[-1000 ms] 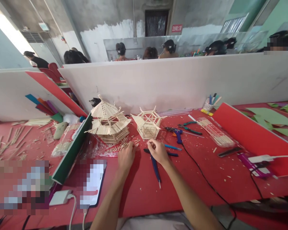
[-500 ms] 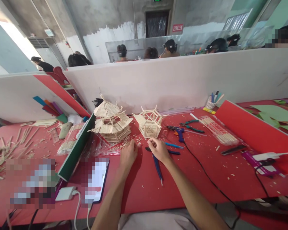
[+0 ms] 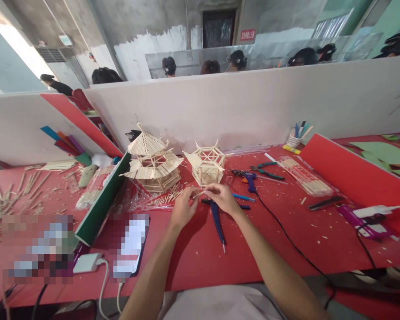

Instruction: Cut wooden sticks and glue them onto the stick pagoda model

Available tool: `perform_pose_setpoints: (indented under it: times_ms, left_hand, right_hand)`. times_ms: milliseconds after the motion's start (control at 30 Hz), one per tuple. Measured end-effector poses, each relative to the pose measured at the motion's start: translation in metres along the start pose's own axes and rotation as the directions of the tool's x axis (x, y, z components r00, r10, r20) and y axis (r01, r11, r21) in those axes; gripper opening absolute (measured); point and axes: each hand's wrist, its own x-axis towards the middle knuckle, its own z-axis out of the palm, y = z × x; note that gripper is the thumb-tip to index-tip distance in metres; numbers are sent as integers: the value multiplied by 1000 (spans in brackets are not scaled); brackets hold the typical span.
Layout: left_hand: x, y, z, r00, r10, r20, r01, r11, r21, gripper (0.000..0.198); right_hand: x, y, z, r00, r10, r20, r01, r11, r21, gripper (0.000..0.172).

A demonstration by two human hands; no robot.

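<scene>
Between my left hand (image 3: pixel 186 207) and my right hand (image 3: pixel 221 198), a short thin wooden stick (image 3: pixel 199 194) is pinched at both ends. Just beyond my fingers stands a small six-sided stick frame (image 3: pixel 208 171), with roof slats on its left side only. To its left is a taller pagoda model (image 3: pixel 151 166) of the same sticks, with two roof tiers. Dark blue tweezers (image 3: pixel 217 220) lie below my right hand, which partly hides another dark tool and a blue pen (image 3: pixel 243 197).
A blue glue gun (image 3: pixel 250 181) with a black cable, green-handled pliers (image 3: pixel 270 171) and a packet of sticks (image 3: pixel 303 175) lie to the right. Green (image 3: pixel 103 200) and red (image 3: pixel 356 182) dividers flank the work area. A phone (image 3: pixel 131 246) lies front left. Loose stick pieces (image 3: pixel 169 198) lie below the pagoda.
My hands have come closer together, and the thin stick now shows between their fingertips. The view has shifted slightly; the models stand as before.
</scene>
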Motion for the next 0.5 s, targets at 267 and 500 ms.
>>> perform_pose_setpoints:
  times_ms: [267,500]
  left_hand:
    - [3,-3,3,998,30,-61,-34,998,-58,18]
    - [5,-2,1,996,-78,42,86,969,-230,13]
  right_hand:
    - [-2,-6,-8,999,46,11,-47,997,63,25]
    - [-3,-7,-16,993,71,94,-72,997,13,21]
